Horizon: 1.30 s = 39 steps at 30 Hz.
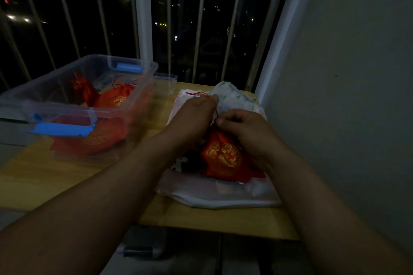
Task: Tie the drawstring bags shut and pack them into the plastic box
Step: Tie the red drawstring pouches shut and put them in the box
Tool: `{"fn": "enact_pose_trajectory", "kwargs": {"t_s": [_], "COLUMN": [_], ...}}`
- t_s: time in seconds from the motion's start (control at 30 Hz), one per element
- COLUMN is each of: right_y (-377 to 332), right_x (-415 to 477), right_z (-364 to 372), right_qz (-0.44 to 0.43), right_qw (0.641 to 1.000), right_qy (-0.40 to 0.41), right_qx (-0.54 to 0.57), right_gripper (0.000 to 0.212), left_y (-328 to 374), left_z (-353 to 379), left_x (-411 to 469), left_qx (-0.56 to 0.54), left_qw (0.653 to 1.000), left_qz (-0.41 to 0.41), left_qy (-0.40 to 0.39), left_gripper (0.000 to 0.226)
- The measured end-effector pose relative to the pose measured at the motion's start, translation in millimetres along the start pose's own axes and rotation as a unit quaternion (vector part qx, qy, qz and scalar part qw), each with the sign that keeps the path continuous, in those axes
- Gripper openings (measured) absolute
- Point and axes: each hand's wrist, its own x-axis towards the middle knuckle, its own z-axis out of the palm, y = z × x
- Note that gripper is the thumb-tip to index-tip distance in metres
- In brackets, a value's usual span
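Forearms: the left forearm (100,196) and right forearm (324,207) reach in from the bottom edge and meet over the right part of the tabletop (212,223).
Left grip: the left grip (194,111) pinches the red cord (202,95) at its fingertips, and the cord runs back toward the other hand.
Right grip: the right grip (243,127) has its fingers curled round the gathered neck of the red bag (223,158), thumb at the spot where the cord comes out.
Bag in hand: it lies on a heap of white cloth (212,194) near the wall. Its mouth looks drawn in; the fingers hide any knot.
Plastic box: the plastic box (20,105) stands on the left, well apart, with no lid on it.
Packed: two packed bags (118,98) show inside, tops bunched. A larger red shape shows through the front wall, too blurred to count.
Done: probably a few bags tied and boxed.
Left: likely the knot on this bag, then carrying it across to the box. I see no other loose red bags.
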Motion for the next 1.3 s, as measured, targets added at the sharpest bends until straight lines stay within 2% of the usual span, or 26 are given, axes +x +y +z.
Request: {"fn": "enact_pose_trajectory", "kwargs": {"t_s": [0.1, 0.2, 0.3, 0.47, 0.6, 0.8, 0.9, 1.07, 1.3], "right_y": [1, 2, 4, 2, -3, -15, -14, -19, -29], "right_x": [3, 2, 4, 8, 11, 11, 11, 7, 0], "right_z": [2, 5, 2, -3, -7, -12, -11, -4, 2], "right_qz": [0.044, 0.063, 0.098, 0.159, 0.189, 0.196, 0.190, 0.162, 0.126], "right_qw": [0.993, 0.983, 0.977, 0.965, 0.951, 0.933, 0.941, 0.975, 0.982], "right_qy": [-0.002, -0.008, 0.008, -0.022, -0.028, -0.068, -0.079, -0.077, -0.115], "right_qx": [0.108, 0.172, 0.189, 0.206, 0.243, 0.295, 0.270, 0.130, 0.081], "right_gripper": [0.022, 0.016, 0.006, 0.011, 0.007, 0.008, 0.012, 0.012, 0.014], "left_y": [-4, -7, -3, 1, -2, -3, -6, 0, 6], "left_z": [-4, -1, 3, 3, -1, -15, -16, -12, -9], "left_x": [5, 6, 2, 2, 7, 12, 14, 11, 5], "left_qx": [-0.069, -0.098, -0.141, -0.205, -0.279, -0.348, -0.384, -0.297, -0.247], "left_qw": [0.996, 0.994, 0.987, 0.973, 0.956, 0.935, 0.920, 0.954, 0.966], "left_qz": [-0.038, -0.055, -0.070, -0.104, -0.090, -0.066, -0.077, -0.019, -0.008], "left_qy": [0.035, -0.002, -0.020, -0.006, 0.034, 0.021, 0.011, -0.044, -0.083], "left_gripper": [0.049, 0.038, 0.037, 0.050, 0.027, 0.029, 0.031, 0.036, 0.036]}}
